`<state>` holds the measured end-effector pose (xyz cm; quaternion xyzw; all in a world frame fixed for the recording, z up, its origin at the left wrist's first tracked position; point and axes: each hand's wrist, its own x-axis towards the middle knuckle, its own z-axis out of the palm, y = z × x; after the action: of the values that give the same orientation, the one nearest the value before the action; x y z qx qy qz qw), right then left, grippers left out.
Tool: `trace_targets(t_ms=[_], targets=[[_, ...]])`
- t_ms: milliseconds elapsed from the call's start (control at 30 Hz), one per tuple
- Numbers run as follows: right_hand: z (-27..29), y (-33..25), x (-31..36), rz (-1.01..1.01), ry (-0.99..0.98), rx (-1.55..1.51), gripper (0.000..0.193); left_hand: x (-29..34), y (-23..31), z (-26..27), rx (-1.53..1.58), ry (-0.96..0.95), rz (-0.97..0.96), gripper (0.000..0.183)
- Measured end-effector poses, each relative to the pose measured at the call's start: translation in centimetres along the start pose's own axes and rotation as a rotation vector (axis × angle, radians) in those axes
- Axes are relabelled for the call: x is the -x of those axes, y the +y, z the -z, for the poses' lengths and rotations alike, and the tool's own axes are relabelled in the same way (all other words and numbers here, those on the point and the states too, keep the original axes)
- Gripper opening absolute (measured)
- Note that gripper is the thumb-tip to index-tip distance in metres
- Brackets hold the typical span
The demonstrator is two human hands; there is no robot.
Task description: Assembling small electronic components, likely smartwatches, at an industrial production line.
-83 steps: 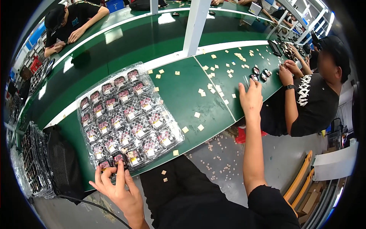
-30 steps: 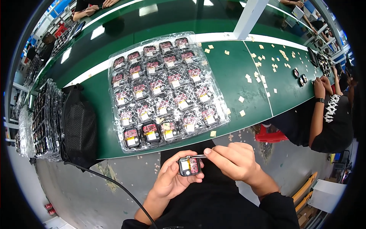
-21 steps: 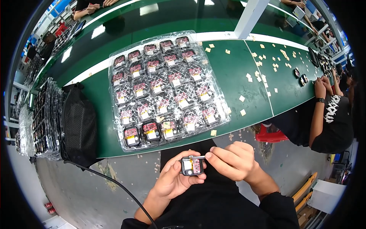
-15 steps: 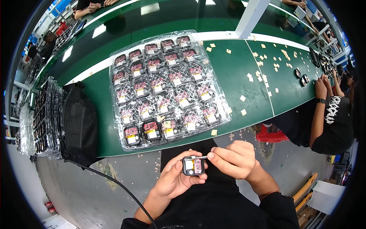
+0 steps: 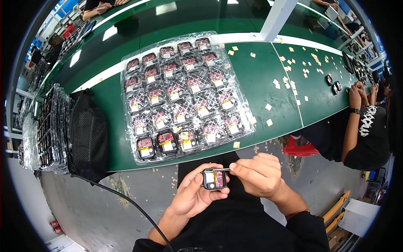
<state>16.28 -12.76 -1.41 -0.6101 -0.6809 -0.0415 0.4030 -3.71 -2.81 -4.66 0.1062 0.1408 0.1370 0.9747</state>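
Note:
A small black square watch case (image 5: 214, 179) with a red circuit board and a white part inside is gripped by the fingers of my left hand (image 5: 191, 193). It is held above my lap, just off the table's near edge. My right hand (image 5: 261, 175) pinches a thin metal tool, seemingly tweezers (image 5: 223, 169), whose tip reaches the upper part of the open case. Beyond my hands, a clear plastic tray (image 5: 247, 133) on the table holds several similar open cases in rows.
The green table (image 5: 264, 63) carries scattered pale square stickers (image 5: 269, 122) on its right. A black mesh bag (image 5: 87, 134) and stacked trays (image 5: 52, 130) stand on the left. A cable (image 5: 134, 203) crosses at lower left. A co-worker (image 5: 364, 130) sits at right, beside a red stool (image 5: 299, 147).
The tool and my right hand have shifted very slightly, and the case is tilted a little differently in my left hand. Both holds stay the same.

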Motion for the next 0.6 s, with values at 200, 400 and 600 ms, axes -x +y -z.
trace_targets(t_ms=[200, 400, 600], targets=[[0.00, -0.17, 0.17, -0.008, 0.005, -0.001, 0.027, -0.21, -0.16, 0.14, 0.052, -0.070, -0.014, 0.055], [-0.39, -0.03, 0.66, 0.041, 0.056, 0.051, 0.025, -0.13, -0.21, -0.09, 0.068, -0.062, 0.000, 0.055], [-0.73, 0.15, 0.92, 0.054, 0.053, 0.055, 0.027, -0.15, -0.14, -0.18, 0.067, -0.049, -0.003, 0.053]])
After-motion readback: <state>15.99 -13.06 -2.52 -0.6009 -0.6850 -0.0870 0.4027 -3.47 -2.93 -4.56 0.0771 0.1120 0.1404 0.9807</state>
